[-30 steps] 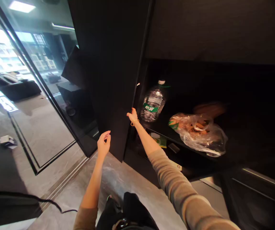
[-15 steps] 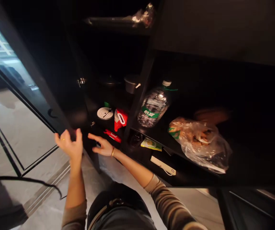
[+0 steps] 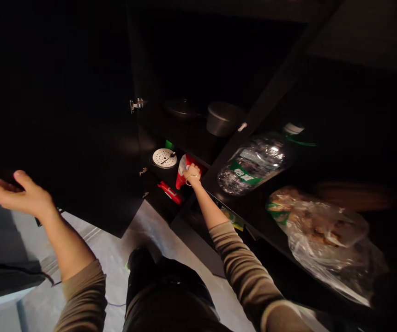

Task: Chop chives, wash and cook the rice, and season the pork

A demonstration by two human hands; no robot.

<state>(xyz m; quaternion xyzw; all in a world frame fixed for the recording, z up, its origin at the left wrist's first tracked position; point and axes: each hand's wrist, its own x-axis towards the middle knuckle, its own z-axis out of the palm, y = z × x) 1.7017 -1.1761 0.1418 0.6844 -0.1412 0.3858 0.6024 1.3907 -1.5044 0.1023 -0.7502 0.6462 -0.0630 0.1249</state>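
- The red and white packet (image 3: pixel 185 171) stands on a low shelf inside the dark cabinet (image 3: pixel 171 60), just right of a round white perforated disc (image 3: pixel 164 158) and above a small red item (image 3: pixel 171 192).
- The right hand (image 3: pixel 192 174) is closed on the top of this packet; the fingers curl over its edge, and a thin bracelet sits on the wrist.
- The left hand (image 3: pixel 18 194) is far to the left, at the outer edge of the open cabinet door (image 3: pixel 63 129). The fingertips are behind the door edge, so I cannot tell if they grip it.
- On the shelf above the packet are a dark pan lid (image 3: pixel 181 108) and a grey pot (image 3: pixel 222 119).
- In the next compartment to the right lies a large water bottle (image 3: pixel 254 161) with a green label, and beside it a clear plastic bag (image 3: pixel 323 226) of food.
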